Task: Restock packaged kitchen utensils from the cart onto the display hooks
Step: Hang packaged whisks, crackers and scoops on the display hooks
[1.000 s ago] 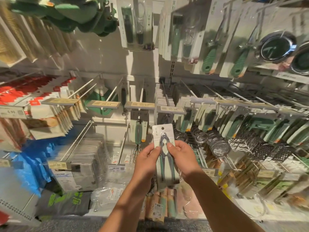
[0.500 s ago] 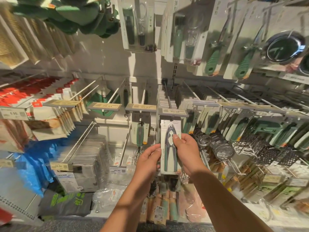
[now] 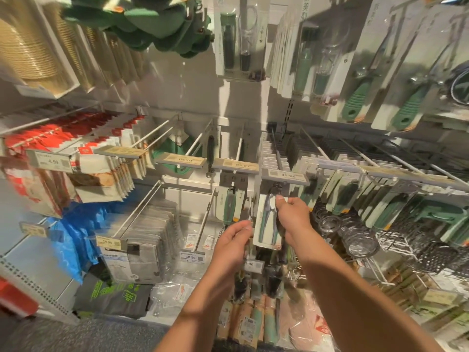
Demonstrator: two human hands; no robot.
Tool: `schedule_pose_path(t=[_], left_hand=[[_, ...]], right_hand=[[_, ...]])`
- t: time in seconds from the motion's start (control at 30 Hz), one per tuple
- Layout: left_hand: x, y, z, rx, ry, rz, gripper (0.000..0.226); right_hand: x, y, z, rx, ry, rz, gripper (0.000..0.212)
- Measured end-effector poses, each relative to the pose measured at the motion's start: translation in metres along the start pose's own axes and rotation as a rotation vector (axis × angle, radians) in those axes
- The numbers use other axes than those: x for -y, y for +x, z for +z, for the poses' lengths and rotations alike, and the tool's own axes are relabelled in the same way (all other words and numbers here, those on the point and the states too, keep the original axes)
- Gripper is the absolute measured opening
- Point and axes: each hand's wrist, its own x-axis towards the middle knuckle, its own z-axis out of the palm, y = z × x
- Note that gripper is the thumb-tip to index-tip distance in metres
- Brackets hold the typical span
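Head view, white carded nutcracker [image 3: 267, 222], teal handles, right grip [image 3: 291, 214] pinching it, left grip [image 3: 234, 237] loose

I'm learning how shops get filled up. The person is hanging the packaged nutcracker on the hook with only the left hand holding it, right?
Not quite. In the head view the right hand pinches the packaged nutcracker near its top at the hook; the left hand is beside its lower edge.
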Motion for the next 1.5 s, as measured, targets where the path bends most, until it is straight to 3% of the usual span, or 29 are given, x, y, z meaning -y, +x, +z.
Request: schedule_pose_path(t=[0.23,0.4,0.6,0.77,0.87,1.07,1.13,1.27,1.5], left_hand=[[0.005,0.001,-0.019,-0.026,0.071,-0.015,0.019],[0.016,-0.009,-0.026,0.088,0.175,-0.025,0.021],[0.024,-0.017,-0.028,0.224,0.498,-0.052,0.011],[0.041,-0.038,-0.011,0.494,0.722,-0.049,0.026],[0.060,-0.056,0.009,0.584,0.846,-0.009,0.024],[0.105,-0.108,0.041,0.872,1.014,-0.016,0.043],[0.123,-0.127,0.057,0.896,1.100,-0.011,0.048],[0.162,-0.161,0.099,0.950,1.197,-0.011,0.026],[0.234,-0.244,0.185,1.169,1.406,0.008,0.034]], right_hand=[[-0.010,-0.011,0.002,0.058,-0.123,0.054,0.049],[-0.042,-0.036,-0.012,0.084,-0.115,0.096,0.037],[-0.076,-0.091,-0.047,0.081,0.057,0.216,0.035],[-0.123,-0.164,-0.098,-0.108,0.166,0.317,0.035],[-0.151,-0.205,-0.128,-0.249,0.211,0.398,0.036],[-0.214,-0.287,-0.194,-0.486,0.287,0.513,0.046],[-0.239,-0.316,-0.216,-0.582,0.294,0.544,0.046],[-0.287,-0.368,-0.258,-0.687,0.323,0.627,0.046],[-0.370,-0.470,-0.335,-0.805,0.439,0.728,0.041]])
